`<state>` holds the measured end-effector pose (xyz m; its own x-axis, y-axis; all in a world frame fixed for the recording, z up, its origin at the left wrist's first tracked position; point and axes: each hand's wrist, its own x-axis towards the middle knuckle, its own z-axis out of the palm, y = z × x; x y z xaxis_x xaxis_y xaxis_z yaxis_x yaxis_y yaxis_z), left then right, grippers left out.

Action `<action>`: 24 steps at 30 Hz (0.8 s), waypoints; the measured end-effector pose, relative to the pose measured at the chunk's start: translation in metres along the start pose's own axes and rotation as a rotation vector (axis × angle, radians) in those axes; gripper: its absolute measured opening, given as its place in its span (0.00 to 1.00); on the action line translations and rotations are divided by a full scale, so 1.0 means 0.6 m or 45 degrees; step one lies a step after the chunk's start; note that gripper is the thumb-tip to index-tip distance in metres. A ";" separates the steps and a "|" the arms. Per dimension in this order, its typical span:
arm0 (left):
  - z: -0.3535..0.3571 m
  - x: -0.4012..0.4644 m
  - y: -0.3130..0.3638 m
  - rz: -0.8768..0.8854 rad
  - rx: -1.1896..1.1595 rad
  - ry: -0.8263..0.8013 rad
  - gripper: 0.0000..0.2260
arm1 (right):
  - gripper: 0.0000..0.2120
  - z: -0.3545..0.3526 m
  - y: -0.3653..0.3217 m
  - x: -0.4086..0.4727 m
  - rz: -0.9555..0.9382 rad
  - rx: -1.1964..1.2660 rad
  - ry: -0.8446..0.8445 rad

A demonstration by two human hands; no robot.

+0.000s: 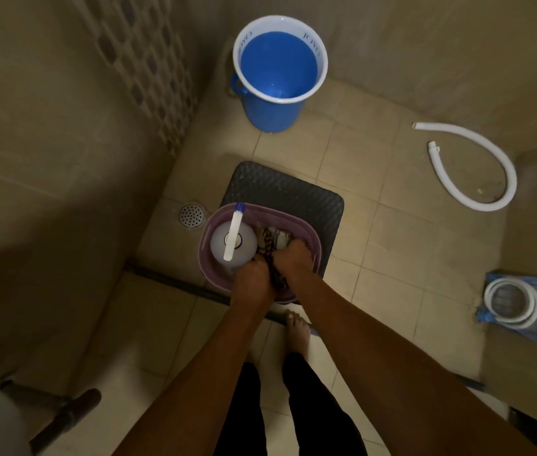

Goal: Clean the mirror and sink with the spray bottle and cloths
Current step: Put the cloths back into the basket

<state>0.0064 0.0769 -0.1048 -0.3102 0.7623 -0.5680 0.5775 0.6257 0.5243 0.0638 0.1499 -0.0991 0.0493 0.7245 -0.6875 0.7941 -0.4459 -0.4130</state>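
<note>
A: What am I looking at, starting from the left?

B: Far left of my hands, a floor drain (pixel 191 215) is sitting in the tiles. Just left of my left hand, the spray bottle (pixel 233 241) is standing upright in the purple basket (pixel 306 236), its white trigger head pointing away from me.

A: And the hands themselves?

B: I'm reaching down with both. My left hand (pixel 251 280) is curling its fingers round a dark patterned cloth (pixel 275 276) at the near edge of the basket, gripping it. My right hand (pixel 293 258) is right beside it, touching the same cloth, fingers bent down into the basket; I'm reading that as a hold, though the fingertips are hiding among the folded cloths (pixel 273 236).

A: What is the basket resting on?

B: A dark mat (pixel 293 189), lying beyond my hands.

A: Further out?

B: Well beyond my hands, a blue bucket (pixel 279 74) is holding water. Far right, a white hose (pixel 477 166) is curling on the floor, and nearer me on that side a coiled hose in a blue packet (pixel 523 311) is lying by the wall. My bare foot (pixel 298 334) is showing under my right forearm.
</note>
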 end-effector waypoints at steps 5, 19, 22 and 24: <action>-0.009 -0.004 0.000 0.090 0.061 -0.037 0.07 | 0.20 -0.026 -0.011 -0.040 -0.091 -0.027 0.109; -0.114 -0.137 0.075 0.033 -0.504 0.132 0.10 | 0.17 -0.142 -0.018 -0.159 -0.206 0.039 0.190; -0.103 -0.163 0.067 0.019 -0.474 0.162 0.11 | 0.21 -0.127 -0.010 -0.149 -0.227 -0.013 0.143; -0.084 -0.173 0.053 0.000 -0.454 0.187 0.12 | 0.22 -0.111 -0.004 -0.137 -0.238 -0.023 0.090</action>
<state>0.0185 0.0260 0.0029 -0.4298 0.7617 -0.4848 0.2869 0.6243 0.7266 0.0985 0.1264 -0.0019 -0.0579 0.8292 -0.5560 0.8042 -0.2912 -0.5181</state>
